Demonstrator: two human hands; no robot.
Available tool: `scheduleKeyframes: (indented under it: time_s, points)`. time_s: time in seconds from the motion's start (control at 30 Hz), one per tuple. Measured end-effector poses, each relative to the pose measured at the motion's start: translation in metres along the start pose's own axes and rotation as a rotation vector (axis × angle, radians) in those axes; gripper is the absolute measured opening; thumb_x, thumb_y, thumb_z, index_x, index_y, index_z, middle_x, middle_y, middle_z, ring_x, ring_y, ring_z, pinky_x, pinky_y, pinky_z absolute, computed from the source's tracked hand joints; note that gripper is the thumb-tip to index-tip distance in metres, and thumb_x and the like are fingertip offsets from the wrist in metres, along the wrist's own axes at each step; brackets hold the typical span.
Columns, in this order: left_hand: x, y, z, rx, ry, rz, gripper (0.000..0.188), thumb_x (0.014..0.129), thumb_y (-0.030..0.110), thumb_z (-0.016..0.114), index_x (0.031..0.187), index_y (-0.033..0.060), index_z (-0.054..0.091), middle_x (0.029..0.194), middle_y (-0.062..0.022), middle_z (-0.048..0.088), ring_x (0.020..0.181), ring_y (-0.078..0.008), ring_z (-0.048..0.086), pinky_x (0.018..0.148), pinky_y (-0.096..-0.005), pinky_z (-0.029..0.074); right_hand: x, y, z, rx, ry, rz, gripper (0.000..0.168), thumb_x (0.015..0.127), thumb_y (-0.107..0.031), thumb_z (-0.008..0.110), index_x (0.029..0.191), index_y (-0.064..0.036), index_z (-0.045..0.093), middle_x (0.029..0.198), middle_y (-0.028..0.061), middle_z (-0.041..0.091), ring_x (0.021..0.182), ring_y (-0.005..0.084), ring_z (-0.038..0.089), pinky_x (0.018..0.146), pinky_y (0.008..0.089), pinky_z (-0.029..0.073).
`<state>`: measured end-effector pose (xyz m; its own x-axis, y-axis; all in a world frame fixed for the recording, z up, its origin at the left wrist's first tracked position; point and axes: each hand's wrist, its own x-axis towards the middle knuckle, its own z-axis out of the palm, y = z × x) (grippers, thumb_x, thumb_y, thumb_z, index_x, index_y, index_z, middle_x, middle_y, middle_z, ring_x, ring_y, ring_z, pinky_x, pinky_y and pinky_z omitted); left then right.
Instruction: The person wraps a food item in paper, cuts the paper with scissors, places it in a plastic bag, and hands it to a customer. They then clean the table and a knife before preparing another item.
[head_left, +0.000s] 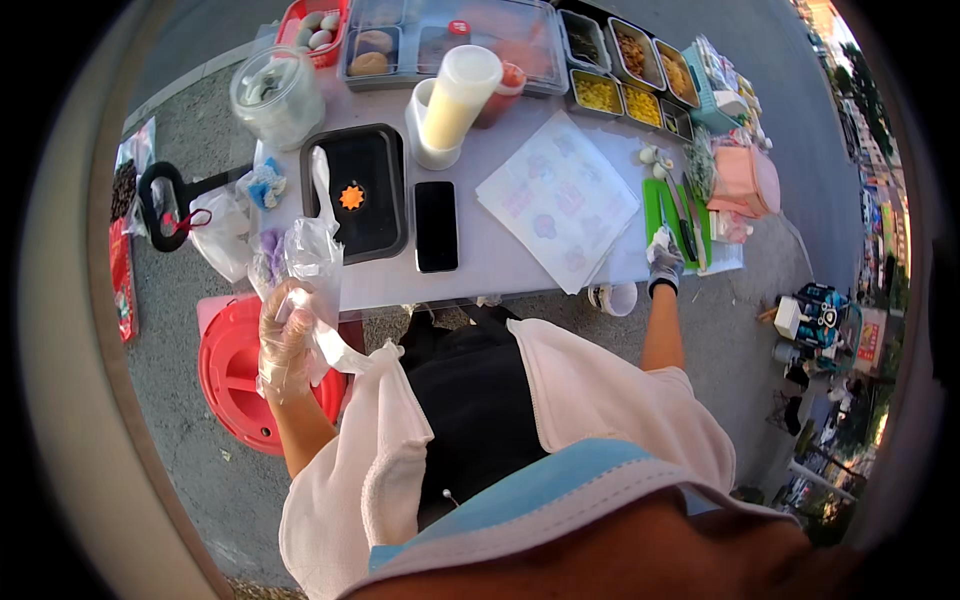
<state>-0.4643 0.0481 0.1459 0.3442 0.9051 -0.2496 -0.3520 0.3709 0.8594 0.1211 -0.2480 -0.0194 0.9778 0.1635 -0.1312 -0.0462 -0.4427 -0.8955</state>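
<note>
A clear disposable glove covers my left hand (289, 334), whose fingers are closed on a thin clear plastic bag (311, 251). The bag hangs up over the table's near left edge, beside a black lidded tray (371, 161) with an orange star-shaped piece (352, 197) on it. My right hand (664, 264), in a grey glove, is at the near end of a green cutting board (654, 196). Something white and a thin blade lie at its fingertips; whether they are gripped is unclear. Knives (685, 229) rest on the board beside that hand.
A phone (436, 226) and stacked printed paper sheets (559, 199) lie mid-table. Squeeze bottles (457, 97), a plastic jar (277, 97) and metal food containers (595, 92) stand farther back. A red lidded bucket (240, 382) is below left. A black handle (161, 206) juts out at left.
</note>
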Motion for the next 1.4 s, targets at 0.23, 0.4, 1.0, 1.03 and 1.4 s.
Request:
scheduleKeyframes:
  time_s: [0.23, 0.4, 1.0, 1.03, 1.4]
  points:
    - [0.057, -0.079, 0.206, 0.161, -0.751, -0.478, 0.034, 0.071, 0.000, 0.070, 0.099, 0.0078, 0.054, 0.081, -0.0036, 0.059, 0.072, -0.0120, 0.057, 0.066, -0.0237, 0.046, 0.024, -0.024, -0.024, 0.310, 0.118, 0.144, 0.026, 0.069, 0.000, 0.057, 0.094, 0.001, 0.062, 0.088, 0.0075, 0.063, 0.072, 0.0152, 0.060, 0.064, 0.0264, 0.045]
    - [0.072, -0.163, 0.312, 0.298, -0.808, -0.395, 0.027, 0.083, 0.029, 0.062, 0.093, 0.0046, 0.059, 0.079, -0.0010, 0.059, 0.065, -0.0082, 0.054, 0.058, -0.0217, 0.043, 0.091, 0.008, -0.078, 0.431, -0.008, 0.087, 0.025, 0.071, 0.002, 0.064, 0.096, 0.001, 0.059, 0.088, 0.0062, 0.062, 0.072, 0.0159, 0.059, 0.064, 0.0271, 0.047]
    - [0.020, -0.225, 0.538, 0.857, -0.890, -0.067, 0.037, 0.091, 0.035, 0.047, 0.083, 0.0010, 0.059, 0.066, -0.0015, 0.055, 0.063, -0.0070, 0.049, 0.060, -0.0240, 0.042, 0.105, -0.184, -0.136, -0.309, -1.372, -0.595, 0.047, 0.076, -0.032, 0.068, 0.109, 0.000, 0.057, 0.094, 0.0124, 0.063, 0.089, 0.0215, 0.060, 0.080, 0.0306, 0.047]
    - [0.020, -0.224, 0.540, 0.941, -0.914, 0.042, 0.033, 0.090, 0.033, 0.049, 0.083, 0.0018, 0.059, 0.066, -0.0019, 0.055, 0.062, -0.0084, 0.050, 0.059, -0.0247, 0.042, 0.107, -0.177, -0.136, -0.143, -1.423, -0.423, 0.042, 0.078, -0.027, 0.067, 0.107, 0.002, 0.058, 0.093, 0.0120, 0.063, 0.087, 0.0204, 0.061, 0.079, 0.0294, 0.047]
    - [-0.045, -0.258, 0.544, 1.002, -0.509, 0.479, 0.019, 0.077, 0.013, 0.066, 0.095, 0.0067, 0.059, 0.077, -0.0037, 0.061, 0.066, -0.0146, 0.058, 0.063, -0.0257, 0.046, 0.096, -0.123, -0.120, 0.225, -1.015, -0.161, 0.013, 0.076, -0.008, 0.068, 0.081, 0.003, 0.064, 0.072, 0.0054, 0.064, 0.067, 0.0122, 0.060, 0.064, 0.0233, 0.049]
